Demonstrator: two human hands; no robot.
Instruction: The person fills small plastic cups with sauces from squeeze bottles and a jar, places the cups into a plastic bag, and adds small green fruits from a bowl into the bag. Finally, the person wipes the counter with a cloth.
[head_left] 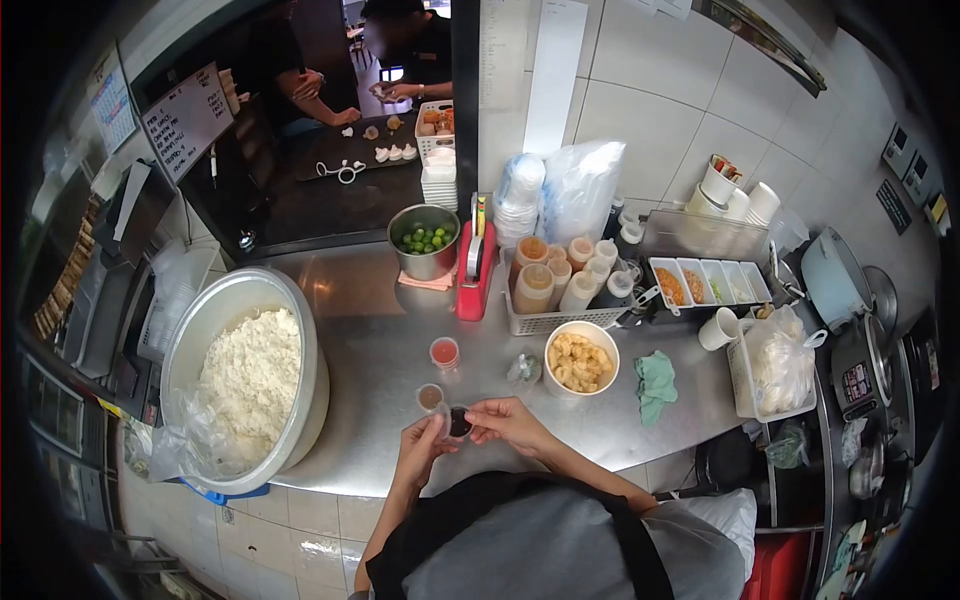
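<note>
A small clear sauce cup (pixel 458 424) of dark sauce is between my two hands, over the front edge of the steel counter. My left hand (pixel 424 440) is closed on its left side, where a clear rim shows that could be a lid. My right hand (pixel 508 424) pinches the cup from the right. Just beyond stands a sauce cup with brownish sauce (pixel 430 397). Farther back is a cup of reddish sauce (pixel 444 352). Right of these lie a crumpled clear plastic bundle (pixel 523 370) and a white tub of golden fried pieces (pixel 580 333).
A large tub of white, crumbly food (pixel 318 370) fills the left. Behind are a pot of limes (pixel 424 262), a red tape dispenser (pixel 476 270) and a basket of sauce bottles (pixel 570 322). A green cloth (pixel 655 386) lies right. Two people work beyond the hatch.
</note>
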